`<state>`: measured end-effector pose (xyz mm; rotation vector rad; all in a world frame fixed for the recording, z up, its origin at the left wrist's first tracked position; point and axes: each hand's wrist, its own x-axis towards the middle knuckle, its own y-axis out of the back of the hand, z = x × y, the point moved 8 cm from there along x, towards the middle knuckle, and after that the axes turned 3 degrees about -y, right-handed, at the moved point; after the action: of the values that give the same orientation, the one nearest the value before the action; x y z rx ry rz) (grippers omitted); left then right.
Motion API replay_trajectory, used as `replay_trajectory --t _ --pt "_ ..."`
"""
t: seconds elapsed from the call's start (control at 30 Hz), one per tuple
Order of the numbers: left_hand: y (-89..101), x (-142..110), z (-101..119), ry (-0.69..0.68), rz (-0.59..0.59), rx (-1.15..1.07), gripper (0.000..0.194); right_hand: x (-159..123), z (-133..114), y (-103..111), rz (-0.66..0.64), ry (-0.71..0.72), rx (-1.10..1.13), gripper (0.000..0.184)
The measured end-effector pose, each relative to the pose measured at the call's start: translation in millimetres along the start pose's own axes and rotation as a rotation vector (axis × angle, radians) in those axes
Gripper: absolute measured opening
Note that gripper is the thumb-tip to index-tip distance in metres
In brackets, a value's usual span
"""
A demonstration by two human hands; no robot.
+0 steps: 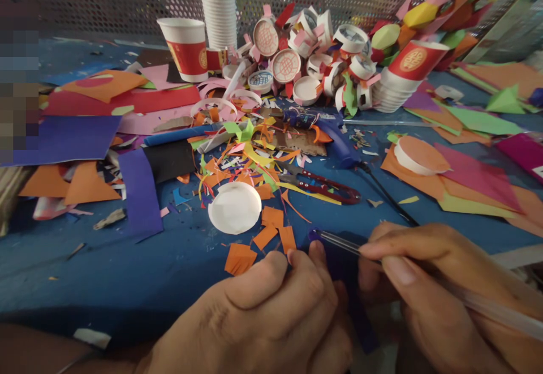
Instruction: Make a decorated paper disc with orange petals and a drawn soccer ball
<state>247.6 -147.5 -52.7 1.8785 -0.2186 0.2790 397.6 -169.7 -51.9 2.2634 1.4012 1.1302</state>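
My right hand grips a clear, thin pen between thumb and fingers, slanting down to the left. The pen's tip meets a small dark blue curl at the end of a blue paper strip, which hangs below the table edge. My left hand is closed at that strip, its fingertips pinching near the pen tip; part of the paper is hidden behind the fingers. Just beyond my left hand lie small orange paper pieces, one with a fringed edge, and a white paper disc.
Red-handled snips and a blue glue gun with a black cable lie ahead among paper scraps. Behind are piled white cup bottoms, a red-and-white paper cup and a leaning cup stack. Coloured sheets cover both sides.
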Motion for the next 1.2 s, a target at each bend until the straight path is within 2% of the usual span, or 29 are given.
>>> replay_trajectory --t 0.07,0.43,0.77,1.03,1.13,1.2 --pt "0.0 -0.2 0.3 0.001 0.0 0.001 0.039 0.1 -0.4 1.6 0.035 0.001 -0.006 0.017" --pt "-1.1 0.2 0.8 -0.003 0.002 -0.003 0.04 -2.1 0.3 -2.4 -0.02 0.029 0.013 0.017" --pt "-0.4 -0.5 0.6 -0.001 0.002 0.016 0.042 -2.6 -0.8 -2.4 0.044 -0.094 0.031 0.016" --pt "0.0 -1.3 1.2 0.002 0.001 0.019 0.044 0.6 2.4 -0.6 -0.007 0.022 0.018 0.017" --pt "0.6 -1.5 1.3 0.006 0.002 0.015 0.043 0.9 1.1 -3.9 -0.07 0.055 0.006 0.018" --pt "0.3 -0.7 1.3 0.006 -0.005 0.013 0.043 1.1 0.9 -2.3 -0.042 0.049 0.0 0.018"
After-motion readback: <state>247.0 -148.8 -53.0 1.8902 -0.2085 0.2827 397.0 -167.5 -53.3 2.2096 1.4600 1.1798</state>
